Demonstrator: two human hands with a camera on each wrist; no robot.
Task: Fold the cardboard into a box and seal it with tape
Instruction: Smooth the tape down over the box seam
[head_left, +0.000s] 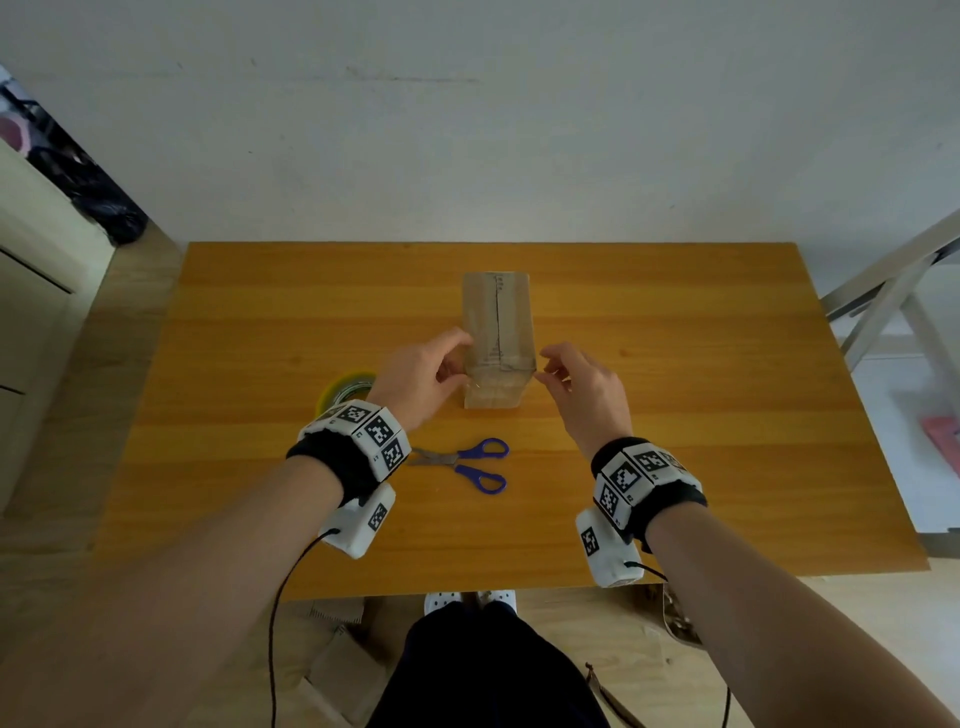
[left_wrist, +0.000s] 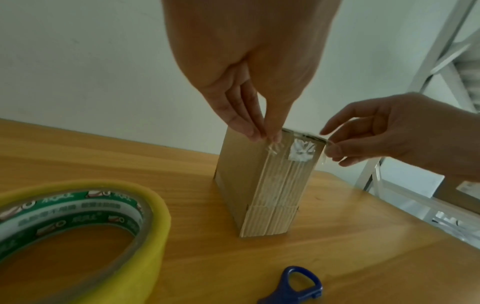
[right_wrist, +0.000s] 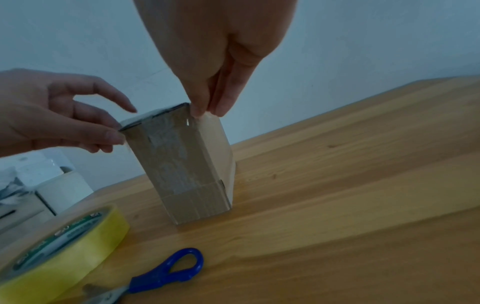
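A tall brown cardboard box (head_left: 497, 332) stands upright mid-table, its top flaps closed along a dark seam. A clear tape strip (left_wrist: 301, 152) runs over the box's near top edge and down its front face. My left hand (head_left: 460, 375) pinches the crinkled left end of the strip at the box's upper left corner (left_wrist: 270, 144). At the upper right corner, my right hand (head_left: 543, 373) pinches the strip's other end (left_wrist: 325, 152). The right wrist view shows the box (right_wrist: 187, 164) with my right hand's fingertips (right_wrist: 198, 112) on its top corner.
A yellow-edged tape roll (head_left: 345, 391) lies left of the box, behind my left wrist. Blue-handled scissors (head_left: 470, 463) lie on the wooden table (head_left: 675, 441) nearer me. A wall runs behind the table; a metal frame (head_left: 893, 291) stands at the right.
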